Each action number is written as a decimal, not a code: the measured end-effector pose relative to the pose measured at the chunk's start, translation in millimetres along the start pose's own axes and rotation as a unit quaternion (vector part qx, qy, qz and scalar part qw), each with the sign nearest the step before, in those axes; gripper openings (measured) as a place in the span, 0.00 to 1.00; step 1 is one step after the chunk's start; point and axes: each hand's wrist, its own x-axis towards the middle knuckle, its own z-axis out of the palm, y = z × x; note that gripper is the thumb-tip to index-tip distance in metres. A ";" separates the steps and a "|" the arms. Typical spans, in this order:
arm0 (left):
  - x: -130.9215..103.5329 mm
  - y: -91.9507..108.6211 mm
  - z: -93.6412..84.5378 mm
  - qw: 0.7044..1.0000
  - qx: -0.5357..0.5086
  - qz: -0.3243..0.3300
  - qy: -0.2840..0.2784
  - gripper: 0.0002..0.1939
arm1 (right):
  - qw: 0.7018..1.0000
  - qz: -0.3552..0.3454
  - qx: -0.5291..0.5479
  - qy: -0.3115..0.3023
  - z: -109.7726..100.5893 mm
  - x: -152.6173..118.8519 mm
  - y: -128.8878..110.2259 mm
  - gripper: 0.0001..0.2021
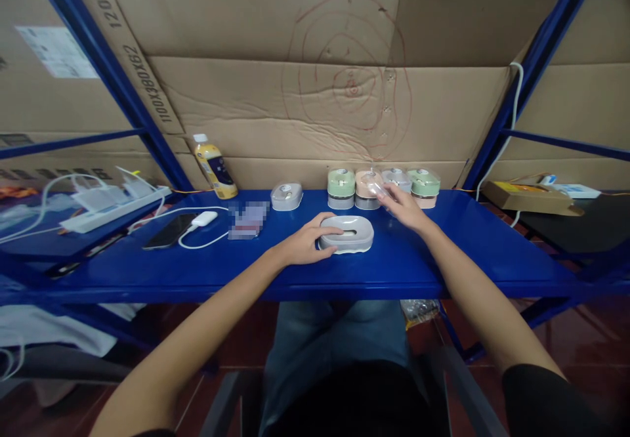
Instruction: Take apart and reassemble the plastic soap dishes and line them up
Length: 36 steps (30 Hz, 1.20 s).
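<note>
A yellow bottle (215, 166) stands near the left back of the blue table (295, 271), and a black phone (170, 231) lies in front of it. Next comes a small grey box (286, 197), sitting by itself.

The left hand (302, 243) is in the middle of the frame, on the left end of a long grey box (346, 234) with round ends and a slot on top. The hand is partly open, with its thumb on the near side and its fingers over the top and far side, so it has hold of that end. I think the box is light, stiff and a bit slippery. Both long sides, or the two round ends, look good to hold, with no hard squeezing.

Behind it are a green box (341, 189) and a pink box (367, 191). Right of the middle, the right hand (404, 207) is nearly closed, with a clear cover (376, 183) at its fingertips. The cover looks thin, smooth and easy to crack, so its edge seems best to pinch. It is too blurry to tell if it touches the pink box.
</note>
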 end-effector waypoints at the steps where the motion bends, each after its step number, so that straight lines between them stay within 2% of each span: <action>1: 0.2 -0.3 -0.6 1.000 -0.001 0.002 0.001 0.26 | 1.000 -0.008 -0.007 -0.002 0.6 -0.9 -1.2 0.27; 6: 3.1 -4.2 -0.1 0.999 -0.027 -0.037 0.023 0.46 | 0.995 -0.077 -0.028 -0.061 8.4 -7.7 -10.7 0.32; 10: 5.3 -13.8 10.7 0.991 -0.109 -0.069 0.026 0.59 | 0.977 -0.159 -0.029 -0.138 24.5 -13.2 -21.1 0.38; 14: 6.4 -22.0 20.1 0.979 -0.188 -0.073 0.039 0.66 | 0.959 -0.196 -0.057 -0.197 42.2 -17.7 -30.0 0.40; 17: 6.7 -20.9 17.9 0.979 -0.186 -0.072 0.035 0.64 | 0.952 -0.205 -0.062 -0.217 49.2 -18.4 -30.5 0.41; 22: 6.5 -12.0 5.9 0.994 -0.092 -0.046 0.030 0.50 | 0.952 -0.201 -0.046 -0.227 50.7 -13.9 -19.0 0.40; 29: 5.2 -13.1 4.0 0.998 -0.040 -0.042 0.039 0.53 | 0.950 -0.191 -0.019 -0.246 52.3 -12.0 -8.6 0.44; 33: -9.6 -9.5 -5.6 1.000 -0.021 -0.007 0.016 0.46 | 0.953 -0.177 -0.020 -0.244 56.0 -13.8 -7.4 0.47; 36: -32.1 1.2 -15.0 0.998 0.030 -0.043 0.021 0.41 | 0.968 -0.146 -0.039 -0.199 59.1 -13.7 -3.3 0.52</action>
